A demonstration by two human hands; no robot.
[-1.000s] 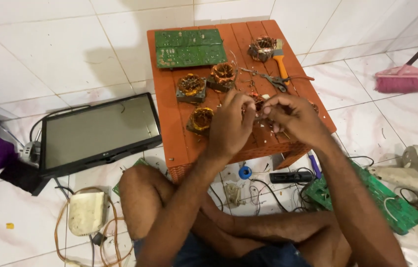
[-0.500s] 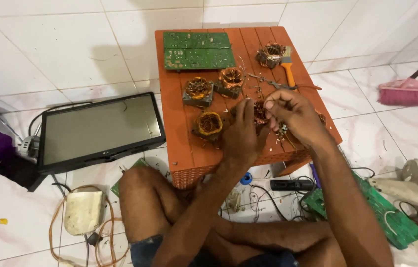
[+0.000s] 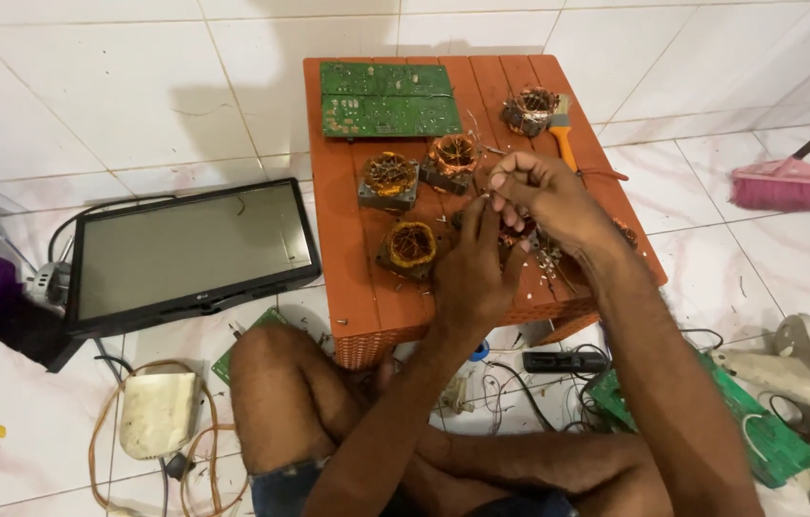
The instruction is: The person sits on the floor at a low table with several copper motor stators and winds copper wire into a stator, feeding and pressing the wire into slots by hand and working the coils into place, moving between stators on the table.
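Pinched together, the fingertips of the right hand [image 3: 549,196] close their grip on a thin strand of pale wire [image 3: 483,198], too fine to make out fully, which runs toward the left hand [image 3: 470,273]; that hand's fingers are curled shut over a small copper-wound coil part [image 3: 512,233], mostly hidden beneath both hands. This work sits at the centre-right of the orange slatted plastic desk [image 3: 348,239]. At 9 o'clock from the hands lies a round copper-wound coil in a dark square frame [image 3: 410,246], and at 11 o'clock two more such coils, one grey-framed [image 3: 390,178] and one orange-wound [image 3: 451,159]. At 12 o'clock a fourth coil [image 3: 529,108] lies beside an orange-handled brush [image 3: 563,139]. Two green rectangular circuit boards [image 3: 386,99] lie at the desk's far edge. On the white tiled floor [image 3: 89,105], a black flat screen [image 3: 190,251] lies at 9 o'clock, a pink-bristled broom [image 3: 780,182] at 3 o'clock, and another green circuit board [image 3: 759,436] at 5 o'clock.
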